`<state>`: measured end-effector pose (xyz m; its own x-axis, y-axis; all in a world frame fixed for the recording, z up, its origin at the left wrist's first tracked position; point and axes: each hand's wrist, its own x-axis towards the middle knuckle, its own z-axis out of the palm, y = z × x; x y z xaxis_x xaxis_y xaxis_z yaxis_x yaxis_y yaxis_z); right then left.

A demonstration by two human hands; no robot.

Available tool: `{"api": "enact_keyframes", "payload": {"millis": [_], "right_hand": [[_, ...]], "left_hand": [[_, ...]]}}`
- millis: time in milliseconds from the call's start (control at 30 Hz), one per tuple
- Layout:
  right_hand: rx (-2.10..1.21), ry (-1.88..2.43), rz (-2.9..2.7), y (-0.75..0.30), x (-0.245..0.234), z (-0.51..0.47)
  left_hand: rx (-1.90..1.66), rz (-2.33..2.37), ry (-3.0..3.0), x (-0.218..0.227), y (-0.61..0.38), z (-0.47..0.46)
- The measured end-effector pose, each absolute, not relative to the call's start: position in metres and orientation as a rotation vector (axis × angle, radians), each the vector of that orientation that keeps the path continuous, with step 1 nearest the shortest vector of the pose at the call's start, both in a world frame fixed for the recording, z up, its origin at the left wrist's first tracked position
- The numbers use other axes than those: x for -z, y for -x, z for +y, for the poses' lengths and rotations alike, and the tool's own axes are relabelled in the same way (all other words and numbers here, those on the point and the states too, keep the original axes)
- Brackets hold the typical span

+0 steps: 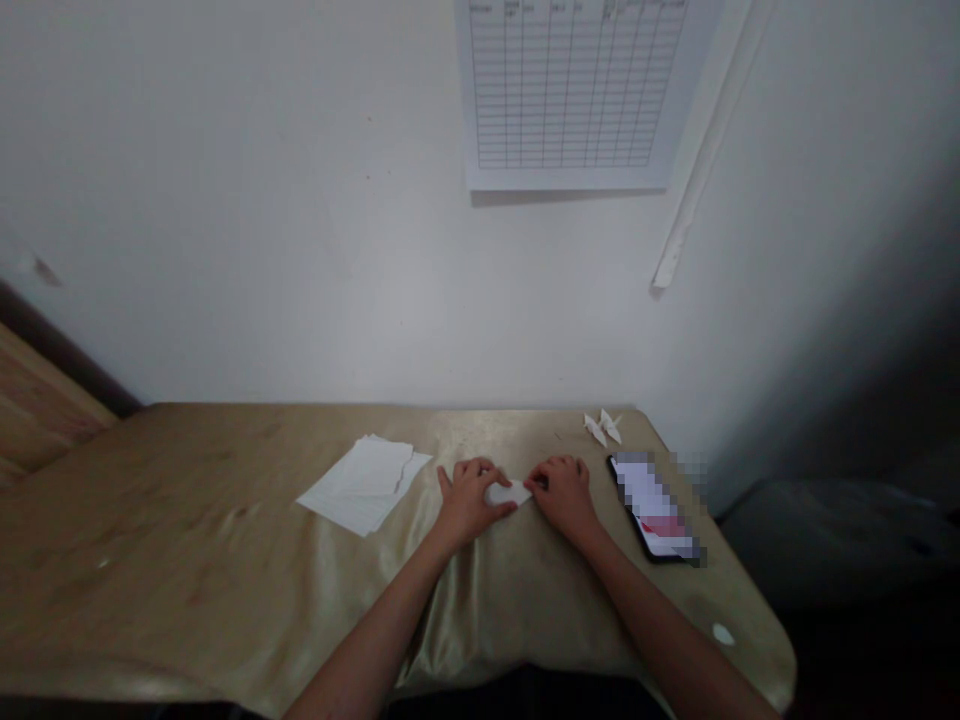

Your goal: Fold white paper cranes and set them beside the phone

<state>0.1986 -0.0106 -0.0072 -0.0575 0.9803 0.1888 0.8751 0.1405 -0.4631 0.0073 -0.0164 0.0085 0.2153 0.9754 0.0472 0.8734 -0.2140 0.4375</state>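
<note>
A small folded piece of white paper (pixel 511 492) lies on the cloth in front of me, between my two hands. My left hand (pixel 474 498) grips its left part, thumb at the near edge and index finger at the far edge, and covers some of it. At the paper's pointed right end, my right hand (pixel 562 492) pinches the tip between thumb and fingers. Left of my hands rests a stack of white paper sheets (pixel 356 485), one with a torn edge. Two small folded paper cranes (pixel 602 428) stand beyond my right hand.
A smartphone (pixel 652 510) with a lit, partly blurred screen lies right of my right hand. Gold cloth (pixel 247 590) covers the table, wrinkled near my left forearm. A white scrap (pixel 723 634) is near the right edge. The wall behind bears a printed chart (pixel 570 100).
</note>
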Motion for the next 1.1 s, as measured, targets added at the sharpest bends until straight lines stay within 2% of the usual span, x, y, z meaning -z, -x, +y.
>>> {"api": "enact_keyframes", "payload": {"millis": [733,1100], "right_hand": [[-0.338,1.766,-1.957,-0.200,0.010,-0.009],[-0.234,1.753,-2.033,-0.205,0.021,-0.008]], "left_hand": [[-0.453,1.674,-2.216,-0.008,-0.006,-0.018],[-0.436,1.721,-2.185,-0.011,-0.008,-0.019]]}}
